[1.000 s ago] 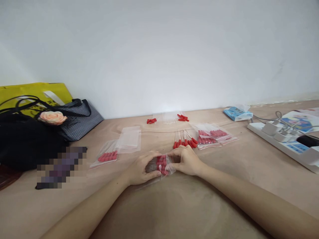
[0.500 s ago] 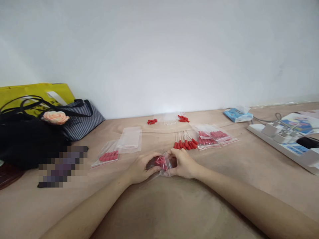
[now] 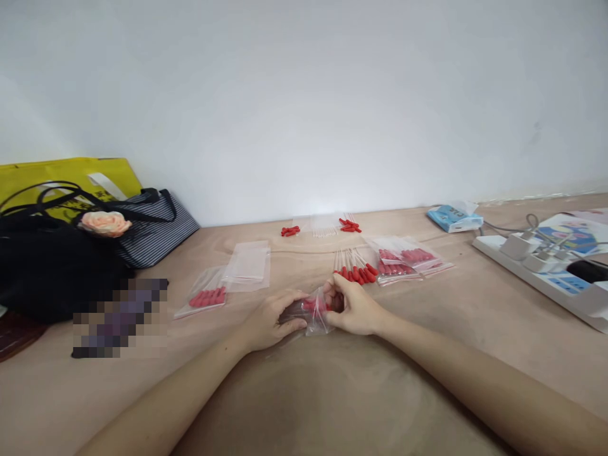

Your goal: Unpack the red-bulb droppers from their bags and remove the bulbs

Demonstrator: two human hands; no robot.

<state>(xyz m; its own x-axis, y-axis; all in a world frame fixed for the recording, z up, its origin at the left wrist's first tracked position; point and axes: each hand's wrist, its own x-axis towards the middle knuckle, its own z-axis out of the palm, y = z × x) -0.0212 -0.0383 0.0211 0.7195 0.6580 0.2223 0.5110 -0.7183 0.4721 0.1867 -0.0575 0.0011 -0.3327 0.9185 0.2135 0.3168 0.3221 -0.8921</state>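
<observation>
A small clear plastic bag (image 3: 314,311) with red-tipped sticks inside lies between my two hands on the brown table (image 3: 332,392). My left hand (image 3: 270,320) is closed on the bag's left side. My right hand (image 3: 354,308) pinches its right end, fingers curled. Just beyond my right hand lie loose red-tipped sticks (image 3: 354,271). Filled bags (image 3: 403,259) rest further right.
A filled bag (image 3: 202,296) and empty clear bags (image 3: 247,263) lie to the left. Red pieces (image 3: 289,231) sit near the wall. Black, striped and yellow bags (image 3: 57,253) crowd the left. A power strip (image 3: 546,269) and a blue packet (image 3: 453,217) are at right.
Both hands stayed on the bag. My right fingers shifted along its right end, and the bag became more bunched up.
</observation>
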